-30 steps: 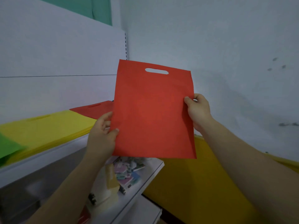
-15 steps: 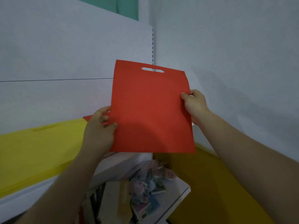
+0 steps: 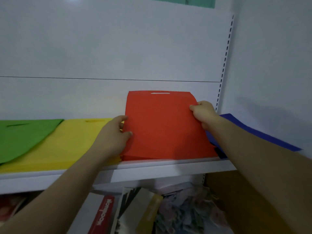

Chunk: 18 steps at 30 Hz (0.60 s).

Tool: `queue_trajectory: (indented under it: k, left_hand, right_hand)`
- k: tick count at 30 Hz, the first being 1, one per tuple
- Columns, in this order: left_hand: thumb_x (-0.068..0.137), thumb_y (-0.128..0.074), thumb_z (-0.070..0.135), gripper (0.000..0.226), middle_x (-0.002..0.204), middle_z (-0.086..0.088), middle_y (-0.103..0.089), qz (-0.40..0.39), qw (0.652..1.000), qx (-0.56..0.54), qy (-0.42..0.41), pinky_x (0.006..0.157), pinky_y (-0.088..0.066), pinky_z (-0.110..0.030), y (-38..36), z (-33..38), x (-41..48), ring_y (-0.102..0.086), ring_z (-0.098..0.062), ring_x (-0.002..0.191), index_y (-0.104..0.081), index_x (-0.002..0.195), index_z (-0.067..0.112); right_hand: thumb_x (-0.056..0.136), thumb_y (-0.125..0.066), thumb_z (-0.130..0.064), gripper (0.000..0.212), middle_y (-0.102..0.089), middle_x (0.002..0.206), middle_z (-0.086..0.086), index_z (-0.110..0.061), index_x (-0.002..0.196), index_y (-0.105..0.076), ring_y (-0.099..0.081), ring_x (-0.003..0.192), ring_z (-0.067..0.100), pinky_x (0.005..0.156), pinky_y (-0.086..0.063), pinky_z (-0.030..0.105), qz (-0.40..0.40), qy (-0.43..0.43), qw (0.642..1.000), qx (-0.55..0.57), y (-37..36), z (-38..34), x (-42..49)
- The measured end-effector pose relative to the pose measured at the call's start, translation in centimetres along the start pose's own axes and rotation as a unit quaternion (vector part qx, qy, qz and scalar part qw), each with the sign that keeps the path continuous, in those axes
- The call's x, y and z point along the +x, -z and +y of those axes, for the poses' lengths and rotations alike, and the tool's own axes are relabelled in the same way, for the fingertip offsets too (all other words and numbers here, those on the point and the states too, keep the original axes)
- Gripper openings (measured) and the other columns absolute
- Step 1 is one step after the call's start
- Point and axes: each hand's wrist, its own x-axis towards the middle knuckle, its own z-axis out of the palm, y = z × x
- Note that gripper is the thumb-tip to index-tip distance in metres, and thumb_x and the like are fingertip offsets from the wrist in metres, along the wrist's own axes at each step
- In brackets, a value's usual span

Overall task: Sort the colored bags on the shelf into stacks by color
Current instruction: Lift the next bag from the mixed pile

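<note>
White shelf [image 3: 152, 166]: both arms reach forward; left hand [image 3: 113, 134] and right hand [image 3: 203, 112] pinch opposite edges of red bag [image 3: 162, 125], tilted over red stack [image 3: 152, 157].

The green bag [image 3: 22, 137], yellow bags [image 3: 72, 141] and blue bag [image 3: 253, 130] lie flat, leaving open room above them, reachable over the front edge of the shelf [image 3: 168, 162] as far as the back panel [image 3: 101, 56]. The slotted upright [image 3: 224, 65] and the wall [image 3: 273, 65] close the shelf's right end. The red bag [image 3: 163, 125], tilted up and gripped at its side edges by the left hand [image 3: 113, 134] and right hand [image 3: 204, 114], fills the stretch between yellow and blue.
</note>
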Motion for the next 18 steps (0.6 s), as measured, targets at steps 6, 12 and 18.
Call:
queue_trajectory:
  k: [6,12,18]
  left_hand:
    - [0.088,-0.063,0.030,0.046,0.129,-0.009,-0.057,-0.069,0.981,0.177,0.033,0.094,-0.039,-0.027,0.0,0.1,0.2,-0.054,-0.023,0.116,-0.053,0.130,0.016]
    - [0.081,-0.059,0.057,0.067,0.141,0.000,-0.047,-0.169,0.965,0.198,0.021,0.096,-0.035,-0.023,0.2,1.2,-1.9,-0.047,-0.016,0.123,-0.045,0.137,0.025]
    - [0.078,-0.064,0.057,0.073,0.148,0.008,-0.036,-0.251,0.941,0.225,-0.012,0.098,-0.029,-0.020,-0.2,2.0,-2.9,-0.039,-0.011,0.130,-0.038,0.141,0.029]
  right_hand:
    - [0.087,-0.064,-0.013,0.056,-0.051,0.132,0.018,0.003,0.137,-0.041,-0.056,0.106,0.027,0.082,-0.047,0.032,-0.067,-0.014,0.991,-0.111,-0.5,1.1,1.0]
    - [0.087,-0.067,-0.032,0.066,-0.043,0.144,0.012,-0.005,0.142,-0.041,-0.045,0.127,0.027,0.102,-0.038,0.031,-0.187,0.048,0.927,-0.321,-0.1,2.0,0.8]
    - [0.090,-0.056,-0.050,0.063,-0.040,0.148,0.003,-0.017,0.142,-0.044,-0.040,0.133,0.020,0.106,-0.031,0.030,-0.272,0.080,0.864,-0.415,-0.6,2.6,-0.3]
